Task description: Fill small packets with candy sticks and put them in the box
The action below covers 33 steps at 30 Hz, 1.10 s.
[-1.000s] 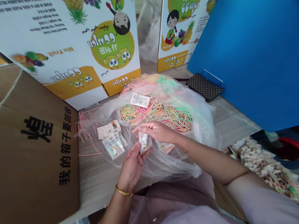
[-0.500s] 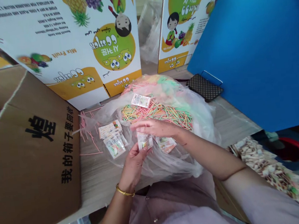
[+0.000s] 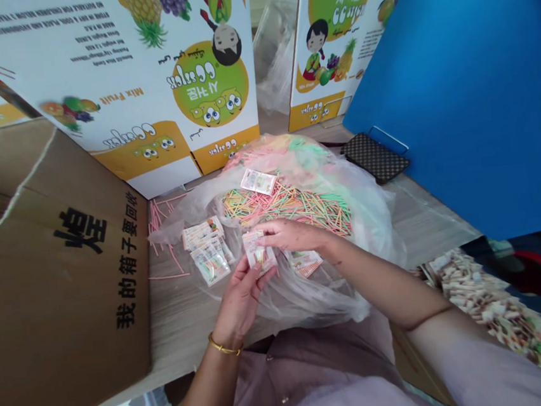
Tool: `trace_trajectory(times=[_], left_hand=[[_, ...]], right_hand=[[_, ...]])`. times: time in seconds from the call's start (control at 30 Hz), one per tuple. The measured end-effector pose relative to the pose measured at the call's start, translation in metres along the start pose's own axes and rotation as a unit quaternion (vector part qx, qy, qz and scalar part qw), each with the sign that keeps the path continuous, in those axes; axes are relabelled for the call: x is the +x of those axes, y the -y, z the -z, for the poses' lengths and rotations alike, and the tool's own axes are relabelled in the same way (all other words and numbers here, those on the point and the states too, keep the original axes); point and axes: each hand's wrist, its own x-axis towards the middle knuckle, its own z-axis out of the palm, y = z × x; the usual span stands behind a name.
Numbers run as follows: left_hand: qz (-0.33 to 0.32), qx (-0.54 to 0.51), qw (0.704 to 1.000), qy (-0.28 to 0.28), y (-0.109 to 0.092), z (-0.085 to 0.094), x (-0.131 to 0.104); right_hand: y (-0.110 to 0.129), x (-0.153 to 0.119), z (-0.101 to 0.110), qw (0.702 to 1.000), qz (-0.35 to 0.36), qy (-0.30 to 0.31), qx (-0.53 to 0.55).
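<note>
— Wood-grained table [image 3: 177, 327], cardboard boxes [image 3: 144, 87] standing behind. Your hands?

— Left hand [image 3: 241, 295]: grasping a small packet [image 3: 257, 246] by its lower end, thumb on the face, presumably to keep it flat and steady. Right hand [image 3: 292, 234]: fingers at the upper end; pinching or merely touching, I cannot tell.

— Packet's place?

— Between your hands, over the near part of a plastic bag [image 3: 378, 231].

— Nearest you?

— Overlapping packets [image 3: 210, 261], left, likely laid there for easy reach. Tucked packets [image 3: 309, 262], partly beneath your right forearm. Coloured sticks [image 3: 294, 206], heaped; the bag's spread sides seem to corral them. Lone packet [image 3: 259, 182], atop the heap.

— Farther out?

— Brown carton [image 3: 69, 299], left. Dark pouch [image 3: 375, 156], right, beside a blue panel [image 3: 472, 107].
</note>
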Motion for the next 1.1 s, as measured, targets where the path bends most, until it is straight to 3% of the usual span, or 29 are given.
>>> trace_trajectory(times=[0.1,0.2,0.33,0.47,0.63,0.7,0.77,0.87,0.97,1.1], left_hand=[[-0.012,0.022,1.000,-0.006,0.001,0.001,0.000],[-0.007,0.030,1.000,0.000,0.002,0.003,0.000],[-0.006,0.032,0.999,0.002,0.003,0.004,0.000],[-0.004,0.039,0.999,0.003,0.003,0.003,-0.001],[0.001,0.041,0.999,0.001,0.002,0.003,-0.004],[0.002,0.044,0.999,-0.003,0.002,0.004,-0.004],[-0.007,0.047,0.999,-0.008,0.003,0.006,-0.003],[-0.041,0.075,0.996,-0.014,0.006,0.008,-0.001],[-0.077,0.173,0.982,-0.025,0.008,0.009,0.000],[-0.119,0.279,0.952,-0.051,0.006,0.007,-0.003]], right_hand=[[-0.001,0.000,-0.003,0.997,0.036,-0.036,0.060],[0.001,0.002,-0.002,0.995,0.025,-0.045,0.083],[0.008,0.003,0.001,0.994,0.029,-0.080,0.062],[0.016,0.004,0.000,0.998,0.013,-0.052,-0.013],[0.020,0.004,-0.003,0.980,0.004,-0.174,-0.091],[0.022,0.001,-0.001,0.977,0.024,-0.192,-0.085],[0.025,-0.002,0.001,0.977,0.060,-0.177,-0.103],[0.031,-0.008,0.003,0.961,0.096,-0.138,-0.220],[0.037,-0.012,0.002,0.936,0.086,-0.108,-0.324],[0.036,-0.010,-0.005,0.931,0.087,-0.080,-0.345]])
